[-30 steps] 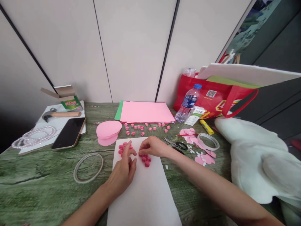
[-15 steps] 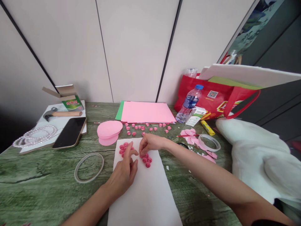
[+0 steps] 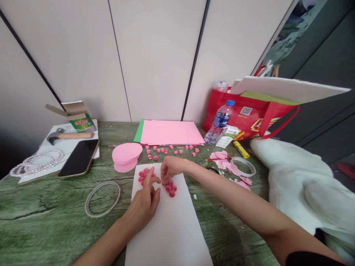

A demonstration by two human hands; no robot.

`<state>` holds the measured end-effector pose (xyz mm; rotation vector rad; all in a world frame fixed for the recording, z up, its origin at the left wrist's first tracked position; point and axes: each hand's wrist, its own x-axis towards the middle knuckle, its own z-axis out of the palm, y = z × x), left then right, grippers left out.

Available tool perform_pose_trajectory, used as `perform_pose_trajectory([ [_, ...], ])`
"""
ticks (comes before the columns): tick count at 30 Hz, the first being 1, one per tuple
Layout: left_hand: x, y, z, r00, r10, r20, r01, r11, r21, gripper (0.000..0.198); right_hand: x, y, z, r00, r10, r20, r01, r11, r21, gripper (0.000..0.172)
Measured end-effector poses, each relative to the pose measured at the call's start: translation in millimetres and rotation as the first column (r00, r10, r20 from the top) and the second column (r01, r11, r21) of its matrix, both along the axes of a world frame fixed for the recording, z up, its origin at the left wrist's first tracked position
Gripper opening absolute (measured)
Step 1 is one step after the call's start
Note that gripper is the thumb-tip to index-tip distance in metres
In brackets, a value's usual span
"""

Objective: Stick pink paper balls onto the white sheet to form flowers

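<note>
A white foam-like board (image 3: 169, 229) lies lengthwise in front of me, with small rolled pink paper roses in two clusters near its far end. My left hand (image 3: 144, 201) rests on the board, fingers apart and empty, its fingertips beside the left cluster (image 3: 142, 173) and partly covering it. Across from it, my right hand (image 3: 170, 169) is bent down in a pinch at the upper edge of the right cluster (image 3: 172, 187). Its fingertips close on a pink paper rose that they mostly hide. Several loose roses (image 3: 166, 151) sit beyond the board.
Pink paper sheets (image 3: 172, 132) and pink ovals (image 3: 127, 152) lie behind. To the left are a tape roll (image 3: 88, 207), phone (image 3: 80, 157), hammer (image 3: 74, 135) and beads (image 3: 41, 159). Rightward are paper scraps (image 3: 220, 155), another tape roll (image 3: 251, 169), a glue stick (image 3: 240, 149), bottle (image 3: 220, 122) and red bag (image 3: 249, 122).
The whole view has shifted slightly, so things appear a little further left. My right hand stays pinched at the right cluster, and my left hand keeps its place on the board.
</note>
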<state>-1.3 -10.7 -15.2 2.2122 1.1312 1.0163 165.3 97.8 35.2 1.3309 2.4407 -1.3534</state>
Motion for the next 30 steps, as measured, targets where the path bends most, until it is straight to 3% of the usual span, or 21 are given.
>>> perform_pose_trajectory([
  [6,0.6,-2.3,3.4,0.998,-0.009,-0.059,0.011,0.999,0.039,0.068,32.0,-5.4,-5.5,0.953,-0.144,-0.268,0.101,0.981,-0.167,0.038],
  [12,2.5,-3.2,10.0,0.99,-0.036,-0.134,0.037,0.999,0.007,0.065,43.5,-12.9,-12.5,0.947,-0.221,-0.235,0.173,0.963,-0.206,0.037],
  [19,4.4,-2.6,7.0,0.989,-0.035,-0.141,0.033,0.999,-0.017,0.066,27.7,-12.2,-15.6,0.965,-0.247,-0.091,0.24,0.967,-0.081,0.029],
  [22,4.4,-2.4,7.4,0.99,-0.038,-0.133,0.038,0.999,-0.007,0.066,30.8,-14.1,-15.8,0.961,-0.245,-0.124,0.237,0.968,-0.079,0.03],
  [26,3.4,-2.6,7.7,0.988,-0.034,-0.154,0.038,0.999,0.021,0.066,43.5,-23.7,-18.9,0.943,-0.239,-0.232,0.201,0.964,-0.176,0.035],
  [30,2.4,-2.5,6.9,0.988,-0.047,-0.144,0.055,0.997,0.058,0.067,50.0,-32.2,-24.7,0.943,-0.26,-0.205,0.249,0.965,-0.079,0.033],
])
